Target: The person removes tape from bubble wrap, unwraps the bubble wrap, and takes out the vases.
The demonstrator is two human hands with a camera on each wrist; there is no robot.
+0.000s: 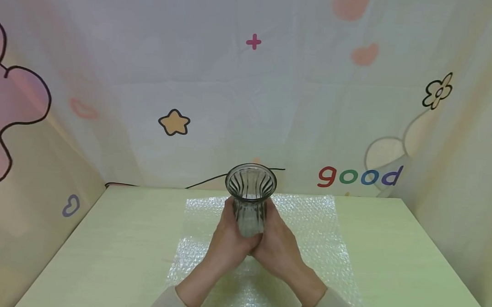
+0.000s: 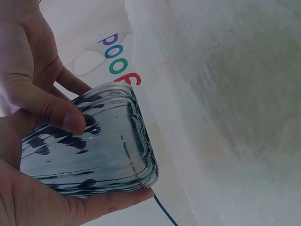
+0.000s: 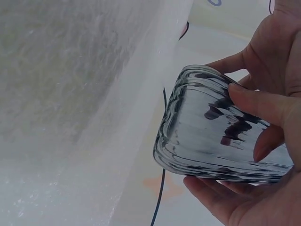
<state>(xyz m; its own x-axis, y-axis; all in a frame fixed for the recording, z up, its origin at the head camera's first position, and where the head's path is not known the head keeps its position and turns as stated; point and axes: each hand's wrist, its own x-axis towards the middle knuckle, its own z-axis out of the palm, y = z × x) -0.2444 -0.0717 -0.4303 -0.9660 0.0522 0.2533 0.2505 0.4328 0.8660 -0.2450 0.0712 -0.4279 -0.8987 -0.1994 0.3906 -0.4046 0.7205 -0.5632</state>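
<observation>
A clear ribbed glass vase with a flared round rim is held upright between both hands in the head view. My left hand grips its left side and my right hand grips the right side, with the thumbs meeting at the front near the base. The left wrist view shows the vase's thick glass base with thumb and fingers around it. In the right wrist view, the right hand likewise wraps the vase. Some fingers are hidden behind the glass.
A sheet of bubble wrap lies flat on the pale green table below the hands. Behind the table hangs a light curtain printed with a star, hearts, a flower and the word "good". More curtain stands at both sides.
</observation>
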